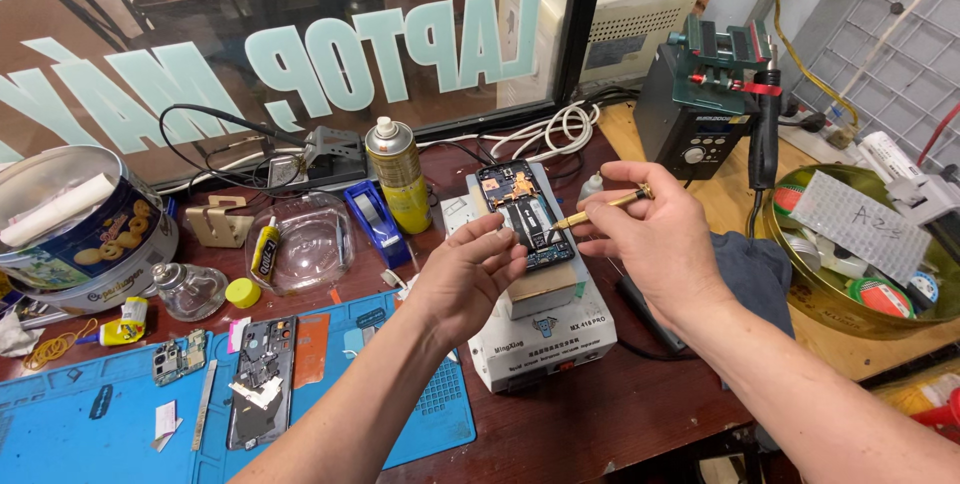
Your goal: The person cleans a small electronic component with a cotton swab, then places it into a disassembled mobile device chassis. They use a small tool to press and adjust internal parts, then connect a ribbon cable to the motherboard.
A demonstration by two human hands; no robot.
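On the white heating block at centre, the opened phone (pixel 526 214) lies back-off, steadied by the left hand (pixel 470 274) with fingers loosely spread, while the right hand (pixel 650 234) pinches a brass-handled tool (pixel 600 208) at its innards, so disassembly looks only partway done.

We see a dark wooden surface (pixel 620 414); on it a blue mat (pixel 60 424) at seven o'clock, a white heating box (pixel 545 344) at centre, a biscuit tin (pixel 85 234) at nine, a spray can (pixel 398 174) at twelve.

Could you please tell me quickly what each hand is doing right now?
Left hand: open, fingertips resting on the opened phone.
Right hand: closed on a brass-coloured tool, tip at the phone.
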